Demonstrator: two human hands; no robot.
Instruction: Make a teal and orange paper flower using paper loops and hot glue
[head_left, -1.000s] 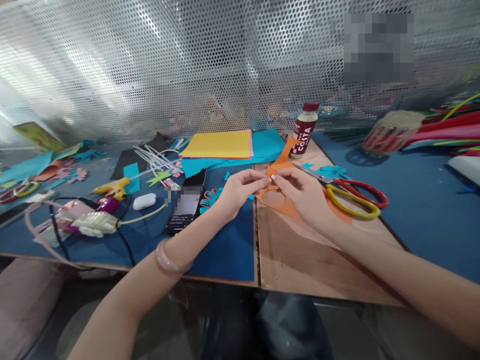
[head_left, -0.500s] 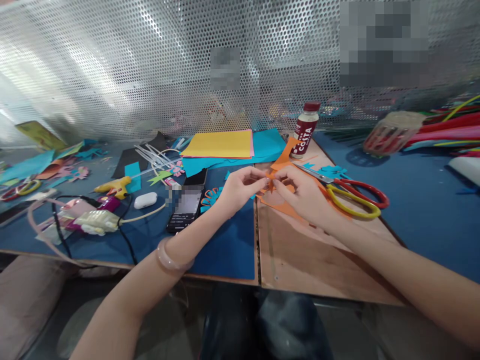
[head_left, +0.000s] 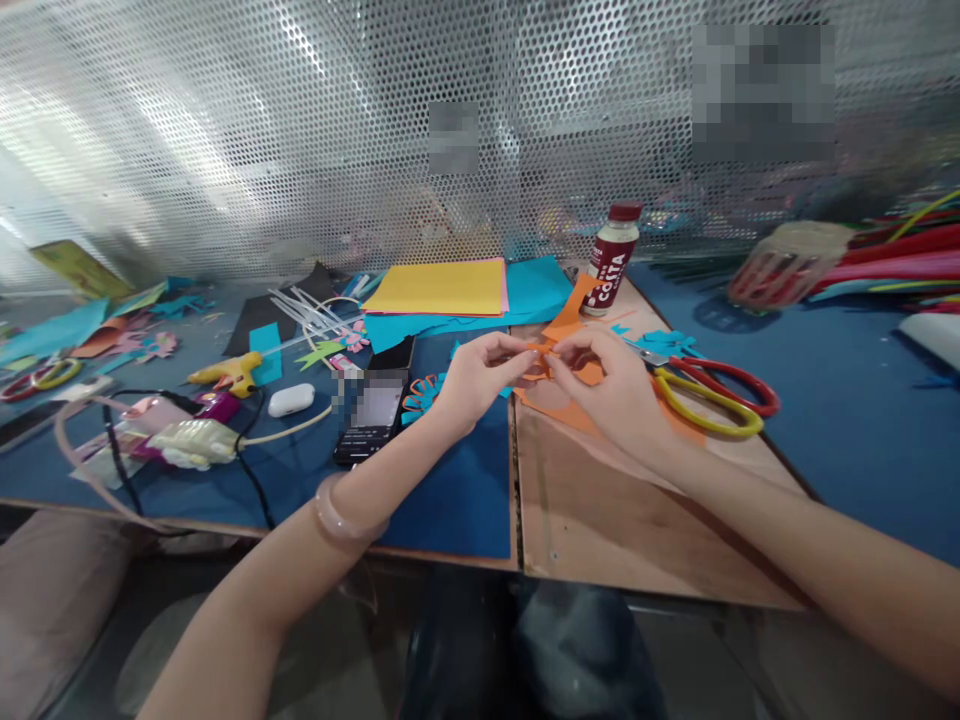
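Between my fingertips is a small orange paper piece (head_left: 541,352), its exact shape partly covered by the fingers. My left hand (head_left: 484,378) pinches it from one side and my right hand (head_left: 604,385) from the other. Below and behind the hands lie larger orange paper sheets (head_left: 566,318). Scissors with red and yellow handles (head_left: 712,400) rest just right of my right hand, their blades partly hidden by it. Close to my left hand is a fringed blue and orange paper piece (head_left: 421,398). A phone (head_left: 371,418) lies left of that.
A Costa bottle (head_left: 611,260) stands behind the hands. Yellow paper (head_left: 435,288) lies on blue sheets (head_left: 540,288). Leftward are a yellow glue gun (head_left: 229,374), a white earbud case (head_left: 291,401) and a power strip with cables (head_left: 196,442). A clear plastic cup (head_left: 787,265) lies at right.
My right hand has shifted slightly and its fingers have changed position on the orange paper piece. The orange piece has turned a little; more of the scissor blades is covered.
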